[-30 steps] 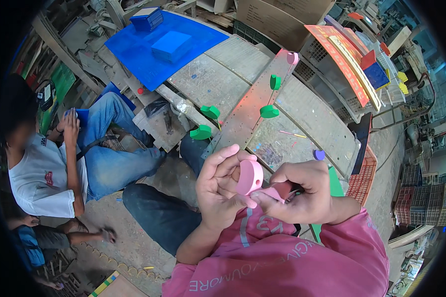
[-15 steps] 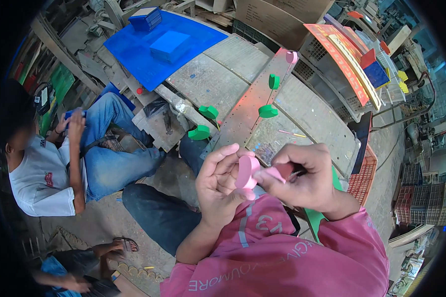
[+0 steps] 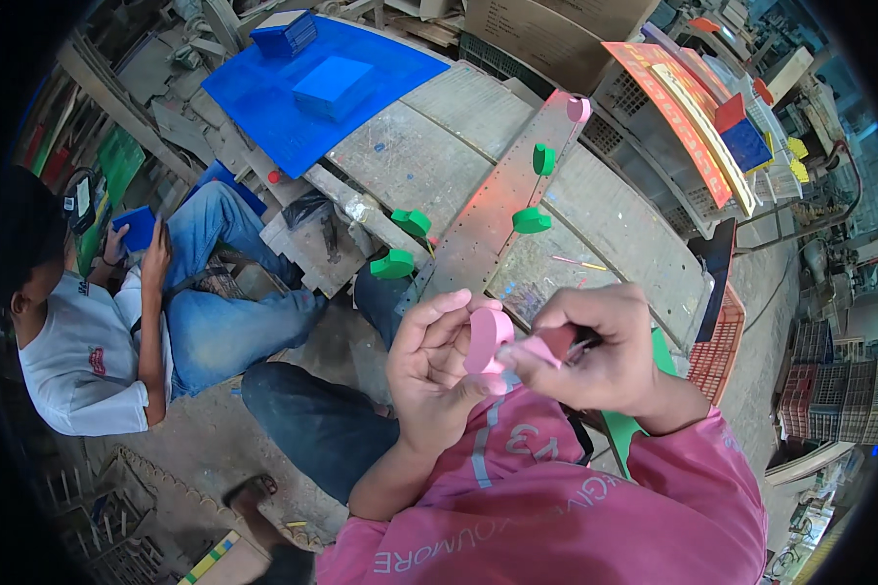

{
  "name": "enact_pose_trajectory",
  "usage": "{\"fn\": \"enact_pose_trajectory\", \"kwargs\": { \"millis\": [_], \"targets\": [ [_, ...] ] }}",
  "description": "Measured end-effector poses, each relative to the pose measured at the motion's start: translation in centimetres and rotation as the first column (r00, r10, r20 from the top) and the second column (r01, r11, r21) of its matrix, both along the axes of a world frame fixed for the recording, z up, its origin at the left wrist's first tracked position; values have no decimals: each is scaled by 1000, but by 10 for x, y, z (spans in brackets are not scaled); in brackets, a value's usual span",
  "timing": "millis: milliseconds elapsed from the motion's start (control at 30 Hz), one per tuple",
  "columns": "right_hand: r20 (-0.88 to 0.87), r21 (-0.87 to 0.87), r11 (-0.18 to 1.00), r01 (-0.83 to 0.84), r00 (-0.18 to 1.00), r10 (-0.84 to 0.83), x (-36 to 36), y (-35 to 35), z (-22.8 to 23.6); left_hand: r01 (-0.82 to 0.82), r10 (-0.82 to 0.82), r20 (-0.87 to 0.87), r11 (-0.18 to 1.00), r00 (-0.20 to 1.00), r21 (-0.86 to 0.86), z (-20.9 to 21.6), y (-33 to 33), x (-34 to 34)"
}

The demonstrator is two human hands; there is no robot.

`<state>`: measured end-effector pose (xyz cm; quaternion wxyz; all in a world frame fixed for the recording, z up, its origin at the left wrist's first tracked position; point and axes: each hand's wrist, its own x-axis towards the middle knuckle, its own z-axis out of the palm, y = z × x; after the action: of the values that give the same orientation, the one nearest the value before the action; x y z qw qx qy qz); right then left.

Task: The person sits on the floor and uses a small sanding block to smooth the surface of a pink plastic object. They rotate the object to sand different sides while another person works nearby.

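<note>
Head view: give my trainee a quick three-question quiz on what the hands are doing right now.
1. True or false: the left hand holds the rounded pink foam piece.
2. What does the right hand pinch? A) flat pink strip B) blue block C) green sheet
3. What colour are the small foam shapes on the grey wooden workbench?

Key: 1 true; 2 A; 3 green.

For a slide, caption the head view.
Left hand holds a pink foam piece while the right hand works its edge.
</note>
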<state>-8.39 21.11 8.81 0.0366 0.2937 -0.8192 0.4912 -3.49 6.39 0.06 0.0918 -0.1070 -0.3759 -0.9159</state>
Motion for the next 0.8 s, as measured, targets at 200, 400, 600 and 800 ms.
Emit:
{"fn": "enact_pose_trajectory", "kwargs": {
  "millis": [200, 400, 600, 800],
  "targets": [
    [-5, -32, 998, -47, 999, 47, -1, -1, 3, 11, -11, 21, 1000, 1000, 2, 0, -1, -1],
    [33, 5, 998, 62, 998, -62, -7, 2, 4, 21, -23, 53, 999, 998, 35, 2, -2, 0],
    [167, -72, 997, -8, 986, 20, -5, -3, 0, 17, -19, 53, 999, 998, 45, 2, -2, -2],
    [426, -141, 990, 0, 903, 61, -15, -6, 1, 27, -30, 49, 998, 998, 59, 2, -4, -1]
  ]
}}
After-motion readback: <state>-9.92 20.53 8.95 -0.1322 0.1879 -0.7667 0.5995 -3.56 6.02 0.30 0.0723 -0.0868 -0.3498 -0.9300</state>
